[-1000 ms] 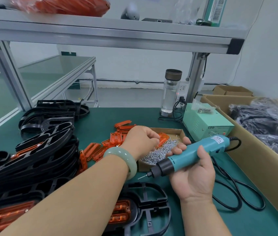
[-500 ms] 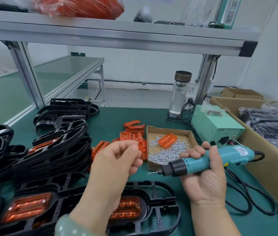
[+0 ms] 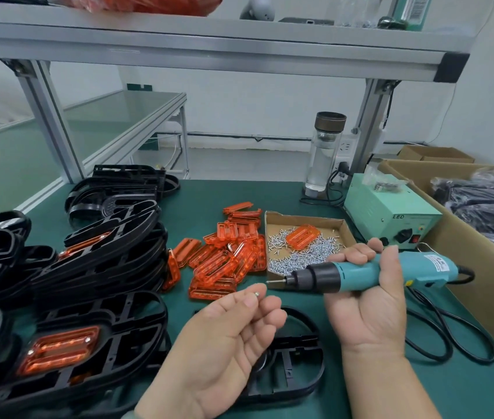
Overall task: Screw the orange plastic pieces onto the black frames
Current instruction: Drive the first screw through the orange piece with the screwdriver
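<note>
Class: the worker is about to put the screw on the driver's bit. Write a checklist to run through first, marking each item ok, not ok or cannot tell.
1. The screw is pinched in the fingertips of the left hand: ok.
2. The electric screwdriver is gripped by the right hand: ok.
3. The bit is bare, ready for a screw: ok.
4. The screw is seated on the bit: not ok, they are apart.
5. An orange piece sits in the black frame under the hands: cannot tell, the left hand hides that spot.
6. The green power box is switched on: cannot tell.
</note>
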Tool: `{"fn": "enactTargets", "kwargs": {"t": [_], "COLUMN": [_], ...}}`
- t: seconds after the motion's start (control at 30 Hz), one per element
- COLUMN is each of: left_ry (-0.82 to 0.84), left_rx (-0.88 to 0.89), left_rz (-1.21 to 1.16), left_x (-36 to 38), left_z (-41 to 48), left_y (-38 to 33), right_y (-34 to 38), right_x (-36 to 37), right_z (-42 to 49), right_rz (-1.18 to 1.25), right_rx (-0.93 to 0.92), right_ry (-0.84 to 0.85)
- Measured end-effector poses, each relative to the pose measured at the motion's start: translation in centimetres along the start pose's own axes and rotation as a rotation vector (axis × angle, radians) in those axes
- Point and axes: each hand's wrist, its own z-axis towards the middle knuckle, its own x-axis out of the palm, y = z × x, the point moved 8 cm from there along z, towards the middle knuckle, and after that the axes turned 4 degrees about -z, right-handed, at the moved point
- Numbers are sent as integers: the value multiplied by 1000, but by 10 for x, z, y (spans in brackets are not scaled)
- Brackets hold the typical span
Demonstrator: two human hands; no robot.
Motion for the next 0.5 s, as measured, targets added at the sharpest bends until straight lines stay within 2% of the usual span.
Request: {"fn": "enactTargets", "kwargs": {"t": [0.5], "left_ry": [41], "left_rx": [-16], "left_rz": [-12], "left_x": [-2], "left_z": [2], "left_y": [5], "right_y": [-5], "right_x": [3], "right_z": [-2], "right_rz": [-2], "right_rx": [47], "right_ry": [28]}}
